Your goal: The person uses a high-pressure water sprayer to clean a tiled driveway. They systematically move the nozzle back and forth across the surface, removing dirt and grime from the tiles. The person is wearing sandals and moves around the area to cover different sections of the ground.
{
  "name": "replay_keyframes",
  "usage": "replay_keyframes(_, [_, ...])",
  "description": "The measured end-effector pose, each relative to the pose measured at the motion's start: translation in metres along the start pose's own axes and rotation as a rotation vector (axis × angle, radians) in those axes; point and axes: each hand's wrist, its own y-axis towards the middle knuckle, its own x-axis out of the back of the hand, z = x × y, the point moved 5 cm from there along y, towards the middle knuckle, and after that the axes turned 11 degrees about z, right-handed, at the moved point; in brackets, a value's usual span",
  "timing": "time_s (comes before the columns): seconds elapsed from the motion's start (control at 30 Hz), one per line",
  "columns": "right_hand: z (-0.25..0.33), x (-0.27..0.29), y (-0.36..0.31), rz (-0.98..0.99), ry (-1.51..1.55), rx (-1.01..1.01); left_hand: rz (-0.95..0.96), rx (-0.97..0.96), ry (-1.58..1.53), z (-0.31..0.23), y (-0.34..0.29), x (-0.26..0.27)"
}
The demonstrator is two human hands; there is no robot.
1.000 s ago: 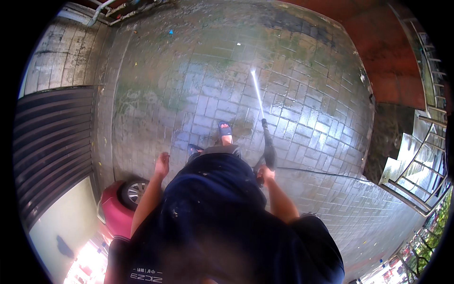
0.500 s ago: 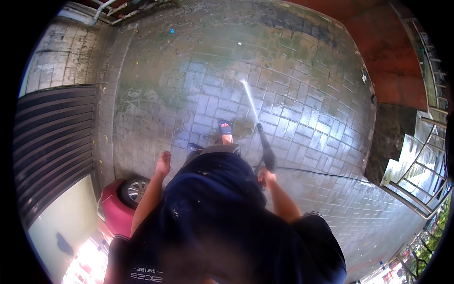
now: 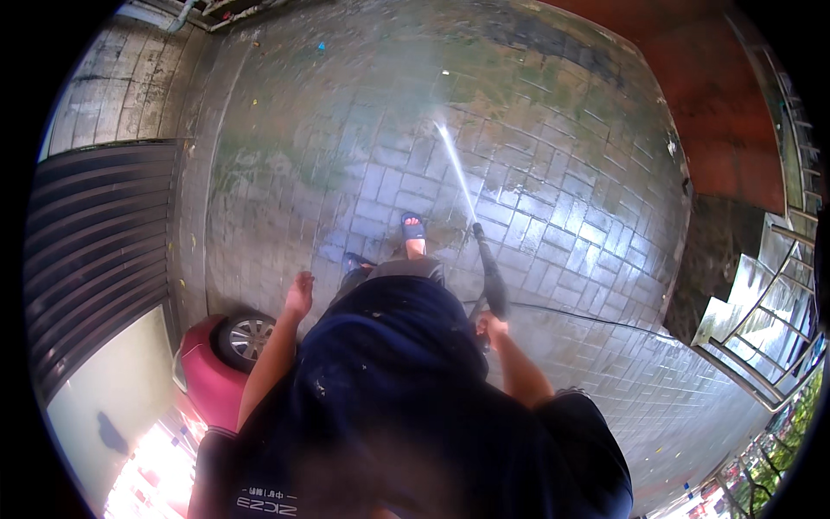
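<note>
In my right hand (image 3: 491, 326) is the grip of a black pressure washer gun (image 3: 493, 285), its barrel pointing ahead and slightly left. A narrow white water jet (image 3: 456, 166) leaves the nozzle and strikes the wet paving (image 3: 393, 186) in front of me, where spray blurs the ground. My left hand (image 3: 299, 294) hangs at my left side, holding nothing, its fingers loosely bent and apart. A thin dark hose (image 3: 588, 315) runs off to the right from near the gun. Below me, one foot in a dark slide sandal (image 3: 413, 227) is forward; the other sandal (image 3: 356, 259) is partly hidden.
A red car (image 3: 207, 372) stands close on my left, beside a dark slatted gate (image 3: 104, 251). To the right are a reddish-brown wall (image 3: 726, 112) and metal steps with a railing (image 3: 735, 346). Pipes (image 3: 181, 16) run at the far left corner.
The jet's point of impact has moved slightly farther away, with more spray mist around it. The gun remains in my right hand; my left hand has barely moved.
</note>
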Motion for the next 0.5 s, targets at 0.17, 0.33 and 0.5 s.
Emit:
replay_keyframes(0.17, [-0.005, -0.002, -0.003, 0.035, 0.002, -0.068, 0.003, 0.027, 0.016, -0.001, -0.007, 0.002])
replay_keyframes(0.33, [-0.014, 0.000, 0.000, 0.039, -0.031, -0.123, 0.000, 0.025, -0.017, -0.013, -0.009, 0.006])
replay_keyframes(0.5, [-0.022, 0.001, 0.004, 0.064, 0.018, -0.064, 0.007, -0.020, -0.018, -0.013, -0.002, 0.019])
